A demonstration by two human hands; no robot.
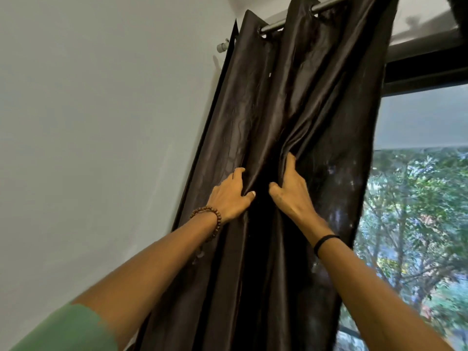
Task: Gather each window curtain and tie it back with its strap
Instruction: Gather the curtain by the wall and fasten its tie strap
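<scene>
A dark brown satin curtain (291, 102) hangs by eyelets from a metal rod (273, 26) at the window's left side, bunched into vertical folds. My left hand (231, 196), with a wooden bead bracelet on the wrist, grips a fold on the left of a deep crease. On the crease's right side my right hand (291, 186), a black band round its wrist, grips another fold, its fingertips buried in the cloth. The two hands sit close together at mid height of the curtain. No strap shows.
A pale wall (101, 122) runs along the left, with a small white rod bracket (222, 46) near the curtain's top. The dark window frame (425, 69) and glass with green trees (417, 211) lie to the right.
</scene>
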